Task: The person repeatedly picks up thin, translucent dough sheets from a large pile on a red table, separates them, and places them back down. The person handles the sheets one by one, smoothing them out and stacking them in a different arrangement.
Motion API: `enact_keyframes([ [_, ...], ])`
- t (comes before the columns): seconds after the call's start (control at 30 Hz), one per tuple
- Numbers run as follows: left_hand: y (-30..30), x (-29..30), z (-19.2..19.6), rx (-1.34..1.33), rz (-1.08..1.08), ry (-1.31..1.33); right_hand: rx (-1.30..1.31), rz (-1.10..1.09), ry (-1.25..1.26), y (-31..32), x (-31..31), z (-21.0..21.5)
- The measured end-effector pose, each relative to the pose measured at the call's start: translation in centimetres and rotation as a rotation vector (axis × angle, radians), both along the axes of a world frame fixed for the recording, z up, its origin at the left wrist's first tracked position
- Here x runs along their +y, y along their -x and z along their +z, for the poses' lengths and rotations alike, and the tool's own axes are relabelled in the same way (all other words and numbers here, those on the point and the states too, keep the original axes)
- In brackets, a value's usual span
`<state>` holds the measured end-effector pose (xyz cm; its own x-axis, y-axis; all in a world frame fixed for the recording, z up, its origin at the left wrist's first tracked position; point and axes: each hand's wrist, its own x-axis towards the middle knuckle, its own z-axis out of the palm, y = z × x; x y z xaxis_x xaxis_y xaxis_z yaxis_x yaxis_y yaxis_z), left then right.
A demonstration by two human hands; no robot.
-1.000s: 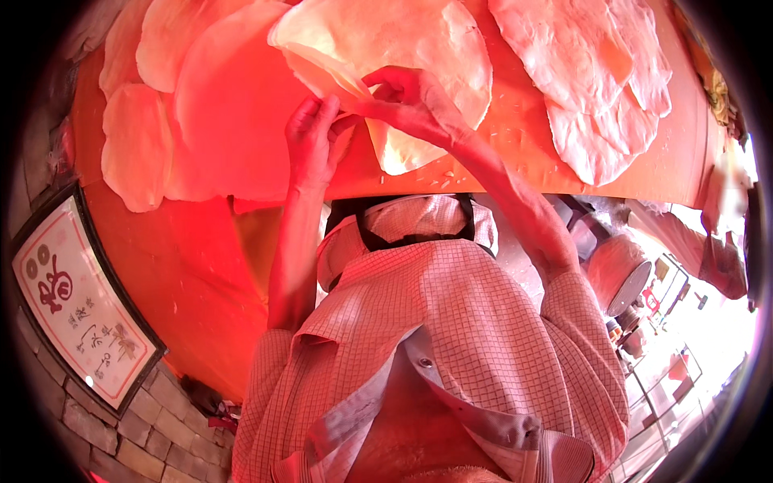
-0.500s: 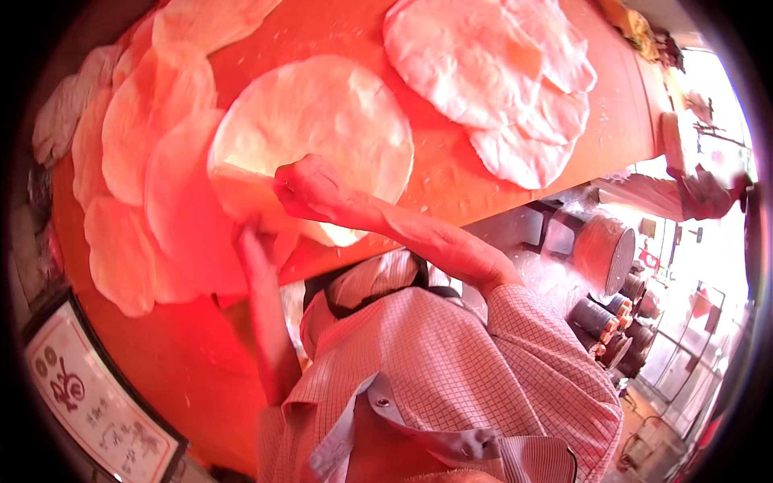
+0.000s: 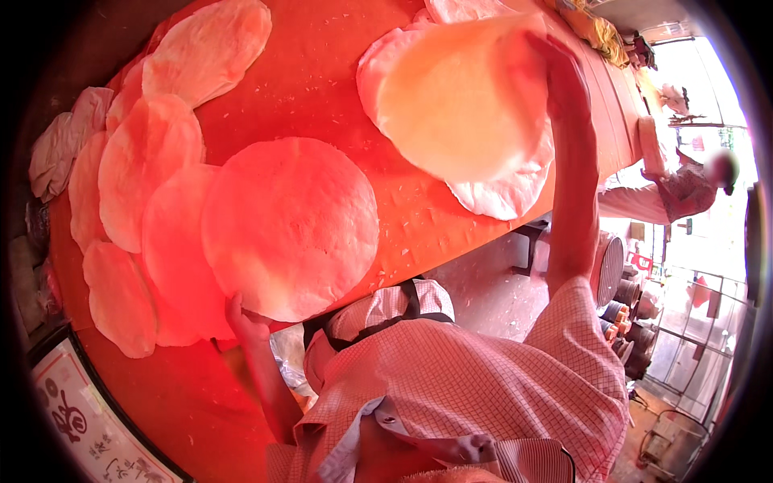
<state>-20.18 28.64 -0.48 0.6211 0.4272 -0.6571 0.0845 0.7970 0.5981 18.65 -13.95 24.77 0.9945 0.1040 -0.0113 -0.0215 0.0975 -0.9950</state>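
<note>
Over the right-hand pile, a thin round flatbread hangs stretched out, blurred by motion. My right hand grips its far right edge, with the arm reaching forward; the fingers are partly hidden. Part of the pile shows beneath it, pale and wrinkled. Nearer to me lies another round flatbread, smooth and reddish in the light. My left hand pinches the near left edge of this one. Several more flatbreads overlap on the left side of the table.
Everything lies on a broad orange-red table with crumbs on it. A crumpled cloth sits at the far left, and a framed sign stands at lower left. To the right are another person, dark rolls or cylinders and a metal rack.
My right hand has swung far forward and right, carrying a flatbread over the right pile. A round flatbread now lies fully visible by my left hand, which has shifted slightly down.
</note>
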Motion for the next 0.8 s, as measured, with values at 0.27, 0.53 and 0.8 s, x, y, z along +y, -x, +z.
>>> enact_keyframes([
  [0.27,-2.4,-2.7,2.6,-0.155,-0.065,-0.248,-0.500,0.064,0.622,-25.1,-0.2,0.4],
  [0.53,-5.7,-5.9,6.1,-0.131,-0.156,-0.445,-0.038,-0.150,0.012,-25.3,-9.2,-6.6],
  [0.8,-14.5,-12.7,9.1,-0.149,-0.666,-0.849,0.536,0.768,0.129,3.1,9.7,-15.1],
])
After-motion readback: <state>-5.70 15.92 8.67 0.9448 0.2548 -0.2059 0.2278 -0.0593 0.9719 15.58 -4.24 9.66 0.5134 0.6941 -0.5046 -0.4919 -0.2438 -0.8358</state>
